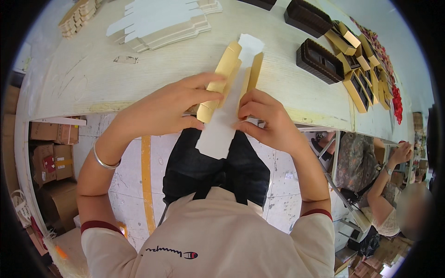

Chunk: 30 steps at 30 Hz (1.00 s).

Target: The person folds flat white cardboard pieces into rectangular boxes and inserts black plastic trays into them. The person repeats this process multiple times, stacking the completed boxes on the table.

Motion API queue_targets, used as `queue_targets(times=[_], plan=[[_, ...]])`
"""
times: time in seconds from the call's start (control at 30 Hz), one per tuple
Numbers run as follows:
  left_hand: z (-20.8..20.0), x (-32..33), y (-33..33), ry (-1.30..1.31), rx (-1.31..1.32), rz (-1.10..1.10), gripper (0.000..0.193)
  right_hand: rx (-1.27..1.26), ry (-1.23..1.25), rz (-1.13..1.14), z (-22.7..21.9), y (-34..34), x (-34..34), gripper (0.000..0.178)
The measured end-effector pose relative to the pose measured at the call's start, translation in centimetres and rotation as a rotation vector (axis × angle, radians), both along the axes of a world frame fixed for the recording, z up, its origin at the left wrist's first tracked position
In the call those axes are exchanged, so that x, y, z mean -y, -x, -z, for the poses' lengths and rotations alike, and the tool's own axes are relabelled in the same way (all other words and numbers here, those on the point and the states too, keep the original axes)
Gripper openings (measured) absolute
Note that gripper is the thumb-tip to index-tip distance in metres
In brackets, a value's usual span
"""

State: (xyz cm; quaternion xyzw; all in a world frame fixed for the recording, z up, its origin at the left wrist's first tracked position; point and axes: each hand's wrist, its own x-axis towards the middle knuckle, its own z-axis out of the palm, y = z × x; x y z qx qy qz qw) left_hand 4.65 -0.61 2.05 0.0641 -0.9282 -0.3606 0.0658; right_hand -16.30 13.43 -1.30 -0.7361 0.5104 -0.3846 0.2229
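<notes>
A long cardboard box blank (pixel 221 133), white inside with gold outer faces, lies partly over the table's front edge, its near end above my lap. Its two long sides are folded up, and the far white flap lies flat. My left hand (pixel 178 103) is closed round the left gold side, fingers over the wall and thumb near its lower corner. On the other side, my right hand (pixel 265 116) pinches the right wall between bent fingers and thumb. Part of that wall is hidden behind the fingers.
A stack of flat white blanks (pixel 162 23) lies at the far left. Dark brown plastic trays (pixel 320 61) stand on the right, beside a pile of gold boxes (pixel 359 90) with dark inserts. A co-worker's arm (pixel 382 185) shows at far right. Cartons (pixel 54 160) sit under the table, left.
</notes>
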Motion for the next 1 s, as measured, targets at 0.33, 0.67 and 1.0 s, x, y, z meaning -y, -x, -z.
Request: queue_targets(times=[0.33, 0.67, 1.0], plan=[[1.1, -2.8, 3.1, -0.037, -0.072, -0.251, 0.022, 0.021, -0.108, 0.154, -1.7, -2.7, 0.2, 0.029], [1.6, -2.5, 2.9, -0.182, -0.032, -0.300, 0.015, -0.293, 0.096, 0.017, -1.1, -1.4, -2.3, 0.067], [1.9, -0.1, 1.8, -0.634, -0.057, -0.084, 0.024, 0.615, 0.008, 0.297, 2.1, -3.1, 0.0, 0.023]])
